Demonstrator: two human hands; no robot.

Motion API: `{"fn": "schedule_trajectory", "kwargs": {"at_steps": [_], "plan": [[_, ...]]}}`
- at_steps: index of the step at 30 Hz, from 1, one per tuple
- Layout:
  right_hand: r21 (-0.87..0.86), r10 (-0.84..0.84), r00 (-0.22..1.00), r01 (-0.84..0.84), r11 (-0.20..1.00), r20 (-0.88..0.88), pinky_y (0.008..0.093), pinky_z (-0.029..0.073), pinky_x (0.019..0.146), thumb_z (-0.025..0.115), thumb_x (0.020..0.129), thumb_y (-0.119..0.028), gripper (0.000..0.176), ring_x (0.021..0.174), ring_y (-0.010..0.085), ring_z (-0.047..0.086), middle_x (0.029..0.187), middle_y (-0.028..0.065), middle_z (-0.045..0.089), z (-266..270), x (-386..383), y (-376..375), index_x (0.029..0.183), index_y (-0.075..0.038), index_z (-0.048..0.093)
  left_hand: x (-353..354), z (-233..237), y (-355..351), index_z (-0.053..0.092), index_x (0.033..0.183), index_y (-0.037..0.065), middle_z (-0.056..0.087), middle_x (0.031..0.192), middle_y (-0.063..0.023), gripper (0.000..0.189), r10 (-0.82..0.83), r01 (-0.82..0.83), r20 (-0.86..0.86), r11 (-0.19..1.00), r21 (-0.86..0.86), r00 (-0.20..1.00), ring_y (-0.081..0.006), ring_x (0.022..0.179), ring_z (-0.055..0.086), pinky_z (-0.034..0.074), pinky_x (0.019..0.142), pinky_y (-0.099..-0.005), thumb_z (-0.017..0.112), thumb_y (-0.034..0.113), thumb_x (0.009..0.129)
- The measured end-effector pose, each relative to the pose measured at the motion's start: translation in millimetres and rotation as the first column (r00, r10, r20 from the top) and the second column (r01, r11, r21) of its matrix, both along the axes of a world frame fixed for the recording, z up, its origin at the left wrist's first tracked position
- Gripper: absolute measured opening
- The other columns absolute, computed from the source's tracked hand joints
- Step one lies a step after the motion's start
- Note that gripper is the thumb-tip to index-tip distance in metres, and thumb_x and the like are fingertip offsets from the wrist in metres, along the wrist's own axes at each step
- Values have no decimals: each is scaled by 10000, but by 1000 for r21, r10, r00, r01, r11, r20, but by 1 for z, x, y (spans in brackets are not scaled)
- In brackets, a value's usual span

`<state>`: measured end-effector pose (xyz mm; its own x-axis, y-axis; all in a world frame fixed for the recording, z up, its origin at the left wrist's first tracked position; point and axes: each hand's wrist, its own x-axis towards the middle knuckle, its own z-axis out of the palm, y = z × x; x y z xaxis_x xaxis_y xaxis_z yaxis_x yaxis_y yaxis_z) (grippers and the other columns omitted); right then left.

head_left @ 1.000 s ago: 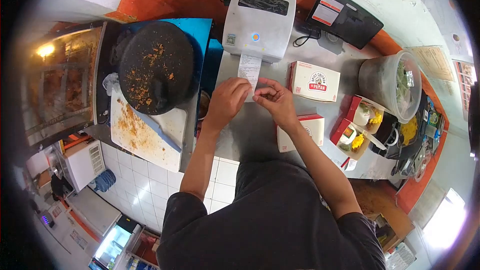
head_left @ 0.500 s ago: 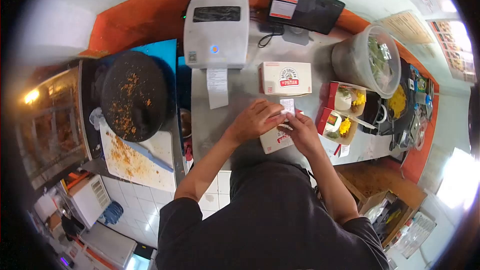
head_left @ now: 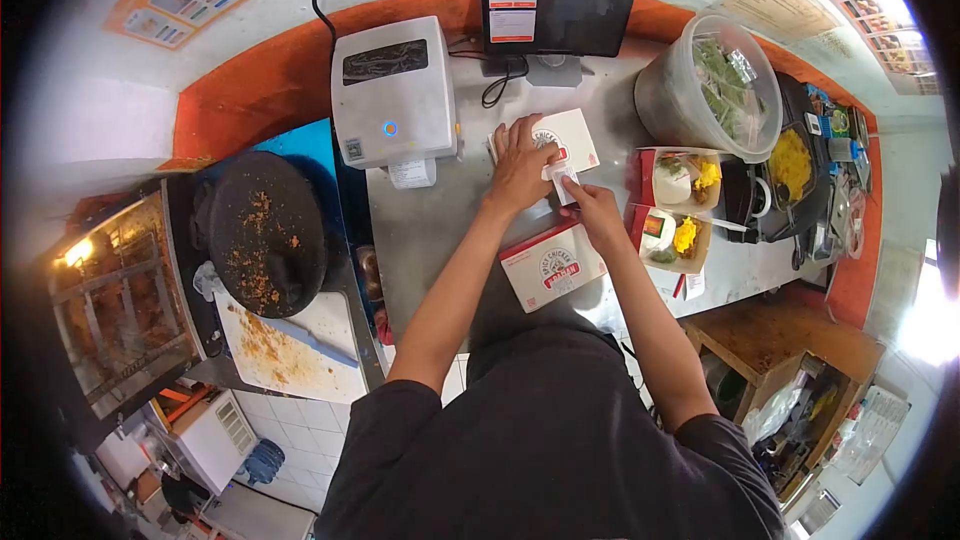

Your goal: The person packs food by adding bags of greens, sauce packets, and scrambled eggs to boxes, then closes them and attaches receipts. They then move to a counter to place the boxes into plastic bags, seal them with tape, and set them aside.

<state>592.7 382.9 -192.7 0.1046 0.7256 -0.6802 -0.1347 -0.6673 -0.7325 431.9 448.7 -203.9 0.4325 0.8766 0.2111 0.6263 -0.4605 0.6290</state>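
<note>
My left hand [head_left: 520, 168] lies over the left part of the far white and red food box [head_left: 568, 133], fingers spread across its lid. Between the fingers of my right hand [head_left: 596, 212] is a small white printed label [head_left: 565, 186], at the near edge of that box. A second closed box [head_left: 555, 265], with a printed logo, rests below my wrists near the counter's front edge. To the right of my right hand stand two open meal boxes [head_left: 672, 238] with white rice and yellow food.
A label printer [head_left: 392, 90] stands at the back left, a paper strip [head_left: 412, 174] hanging from it. Behind the boxes is a tablet [head_left: 560, 18]. A large clear tub [head_left: 708, 90] of greens stands right. Leftward are a dark round board [head_left: 265, 230] and a knife [head_left: 310, 342] on a cutting board.
Both hands have moved up from the near box to the far box, the label going with my right hand. My left hand has spread over the far box. The camera view has shifted.
</note>
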Motion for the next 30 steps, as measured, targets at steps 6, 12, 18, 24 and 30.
{"fn": "schedule_trajectory", "kwargs": {"at_steps": [6, 12, 18, 24, 30], "plan": [[-68, 214, 915, -203, 977, 343, 228, 449, 581, 730, 880, -396, 417, 613, 103, 555, 715, 33, 631, -11, -2, 23, 795, 9, 684, 2, -6, 0, 629, 889, 94, 401, 1388, -187, 307, 62, -61, 43, 998, -18, 997, -380, 1302, 346, 187, 1098, -594, 778, 93, 620], [51, 277, 960, -278, 959, 39, 217, 424, 576, 698, 915, -350, 340, 644, 75, 543, 736, 12, 632, -39, 26, 17, 830, -21, 698, -1, -7, 2, 604, 927, 115, 355, 1435, -165, 420, 35, -35, -4, 999, -29, 999, -364, 1353, 286, 180, 1100, -561, 815, 72, 566], [136, 559, 816, -577, 805, 151, 228, 441, 578, 662, 946, -269, 280, 624, 68, 529, 738, 3, 634, -52, 48, 38, 930, 6, 711, -4, -6, 2, 606, 953, 124, 351, 1437, -167, 471, -22, 21, -26, 998, -61, 999, -359, 1374, 269, 165, 1104, -569, 846, 120, 548], [101, 447, 818, -511, 854, 363, 299, 504, 581, 698, 884, -229, 235, 611, 140, 629, 735, 94, 697, -60, 38, 28, 902, 3, 730, 5, -8, 5, 573, 1068, 87, 400, 1392, -187, 650, 66, -67, -41, 998, -15, 997, -363, 1327, 327, 211, 1077, -535, 868, 233, 508], [265, 206, 644, -555, 789, 737, 402, 520, 764, 697, 810, -162, 162, 822, 296, 664, 871, 152, 674, 6, 53, -48, 866, -11, 714, -11, -14, -21, 469, 1258, 1, 526, 1189, -221, 876, 165, -175, 97, 980, 96, 981, -393, 1164, 482, 343, 1031, -476, 875, 197, 507]]}}
